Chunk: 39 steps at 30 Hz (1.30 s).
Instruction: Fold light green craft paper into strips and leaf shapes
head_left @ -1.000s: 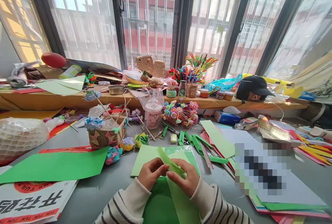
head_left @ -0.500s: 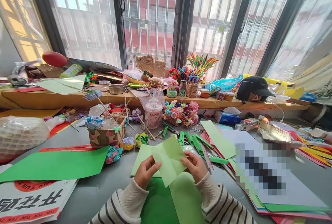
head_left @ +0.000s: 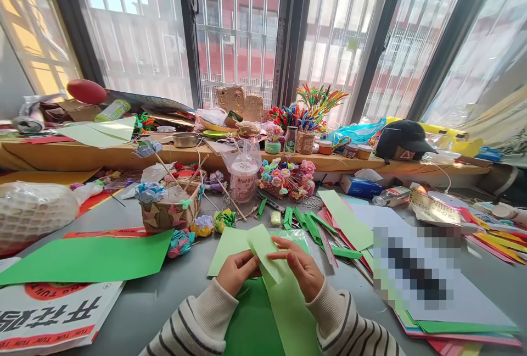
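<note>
A small piece of light green paper (head_left: 263, 246), now a narrow folded strip, is held above the table between my hands. My left hand (head_left: 237, 271) pinches its left edge between thumb and fingers. The fingers of my right hand (head_left: 302, 268) are spread, with fingertips touching or very near the paper's right side; the thumb stands apart. Below lie a dark green sheet (head_left: 251, 323) and a light green sheet (head_left: 294, 312) with a torn-looking edge. Another light green piece (head_left: 224, 246) rests behind my left hand.
Left stand a decorated basket (head_left: 171, 216) with paper flowers and a bright green sheet (head_left: 90, 257). Behind are a lidded cup (head_left: 244, 180) and crocheted flowers (head_left: 284, 180). Folded green strips (head_left: 313, 229), a ruler (head_left: 327, 249) and stacked coloured paper (head_left: 448, 317) lie right.
The light green paper was opened out, with a crease, between both hands; now it is folded narrower. My right hand has let go of its corner and spread its fingers over it.
</note>
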Each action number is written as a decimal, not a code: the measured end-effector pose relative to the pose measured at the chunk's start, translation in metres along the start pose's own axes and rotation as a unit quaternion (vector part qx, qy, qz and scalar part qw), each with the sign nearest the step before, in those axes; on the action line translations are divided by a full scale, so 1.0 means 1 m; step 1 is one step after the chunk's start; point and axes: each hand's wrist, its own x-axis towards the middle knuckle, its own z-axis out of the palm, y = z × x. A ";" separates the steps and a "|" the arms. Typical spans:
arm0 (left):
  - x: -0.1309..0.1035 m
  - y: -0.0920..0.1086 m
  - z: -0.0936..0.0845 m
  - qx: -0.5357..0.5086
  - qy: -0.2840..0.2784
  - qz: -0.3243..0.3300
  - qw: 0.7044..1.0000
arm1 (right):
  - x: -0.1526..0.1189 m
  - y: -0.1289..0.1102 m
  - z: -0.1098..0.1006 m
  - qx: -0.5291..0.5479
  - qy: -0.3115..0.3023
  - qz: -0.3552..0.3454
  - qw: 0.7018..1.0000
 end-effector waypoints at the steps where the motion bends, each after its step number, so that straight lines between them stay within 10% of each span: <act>1: 0.000 0.000 0.000 -0.003 -0.007 0.001 1.000 | 0.000 0.001 0.000 0.011 0.011 0.010 1.000; 8: -0.006 0.006 0.005 0.015 -0.102 -0.027 0.994 | 0.003 0.005 -0.004 0.011 0.014 0.126 0.992; 18: -0.002 0.007 0.002 0.054 0.041 -0.022 0.997 | 0.002 0.006 -0.003 -0.062 0.018 0.135 0.989; 24: -0.006 0.010 0.006 0.114 -0.023 -0.071 0.991 | 0.004 0.006 -0.005 -0.037 0.038 0.117 0.992; 39: 0.002 -0.003 -0.001 0.215 -0.045 0.039 0.975 | 0.003 0.001 -0.002 -0.047 -0.056 0.124 0.990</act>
